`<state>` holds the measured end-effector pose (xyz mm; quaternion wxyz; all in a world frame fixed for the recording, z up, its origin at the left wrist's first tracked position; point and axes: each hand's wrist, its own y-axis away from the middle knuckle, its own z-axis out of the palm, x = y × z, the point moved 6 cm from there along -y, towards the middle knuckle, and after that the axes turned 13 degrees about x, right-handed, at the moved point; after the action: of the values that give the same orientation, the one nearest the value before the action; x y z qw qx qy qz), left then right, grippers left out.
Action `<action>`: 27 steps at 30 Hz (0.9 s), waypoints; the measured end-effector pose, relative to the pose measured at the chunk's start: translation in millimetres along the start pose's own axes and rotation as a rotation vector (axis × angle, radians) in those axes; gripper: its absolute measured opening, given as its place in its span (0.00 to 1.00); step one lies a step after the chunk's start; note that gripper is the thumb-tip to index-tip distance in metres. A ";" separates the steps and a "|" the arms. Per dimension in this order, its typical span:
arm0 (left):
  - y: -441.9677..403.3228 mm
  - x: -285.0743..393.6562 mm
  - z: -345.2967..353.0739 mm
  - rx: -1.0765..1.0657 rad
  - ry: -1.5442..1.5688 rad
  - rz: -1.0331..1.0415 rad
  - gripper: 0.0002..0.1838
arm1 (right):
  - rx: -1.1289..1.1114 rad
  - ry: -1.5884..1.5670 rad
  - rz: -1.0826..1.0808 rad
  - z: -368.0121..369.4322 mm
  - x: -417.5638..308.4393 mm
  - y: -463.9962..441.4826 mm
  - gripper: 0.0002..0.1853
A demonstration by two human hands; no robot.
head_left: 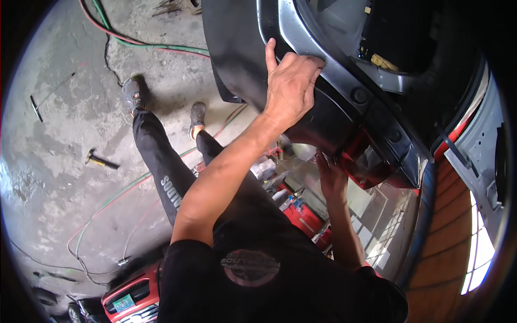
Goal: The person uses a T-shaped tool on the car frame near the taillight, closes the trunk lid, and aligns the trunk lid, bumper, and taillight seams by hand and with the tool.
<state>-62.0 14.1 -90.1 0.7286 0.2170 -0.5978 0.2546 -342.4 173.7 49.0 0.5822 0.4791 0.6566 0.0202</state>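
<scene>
One black car panel [237, 62] sits at upper centre, one red tail lamp [360, 164] at its lower corner, with two bare hands at work. The left hand [291, 89] lies across the panel, fingers bent at the glossy rim and one finger extended; whether it grips or merely presses cannot be told. The right hand [333, 175] reaches beneath, just beside the lamp, its hold also unclear. Uneven pressure could flex or scuff the panel, and slipping fingers could crack the lamp or meet a sharp edge. Beyond, the concrete floor [54, 180] carries one hammer [102, 160], one T-shaped tool [36, 109] and at least two hoses [161, 47], one red, one green, a likely trip hazard for two shoes [132, 96]
</scene>
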 end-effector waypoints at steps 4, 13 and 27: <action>-3.1 2.5 -2.2 -0.026 -0.001 -0.002 0.05 | -0.005 0.038 -0.016 -1.4 2.8 -0.5 0.30; -7.0 12.3 -1.9 -0.116 -0.053 -0.034 0.05 | -0.016 -0.052 -0.025 3.1 2.8 -0.6 0.33; -1.8 32.3 12.7 -0.094 -0.130 0.139 0.06 | 0.027 -0.080 -0.040 -16.6 18.3 -10.9 0.35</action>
<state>-65.5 8.5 -56.0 0.6783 0.1566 -0.6685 0.2617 -359.5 188.6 34.3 0.6016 0.4743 0.6425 -0.0194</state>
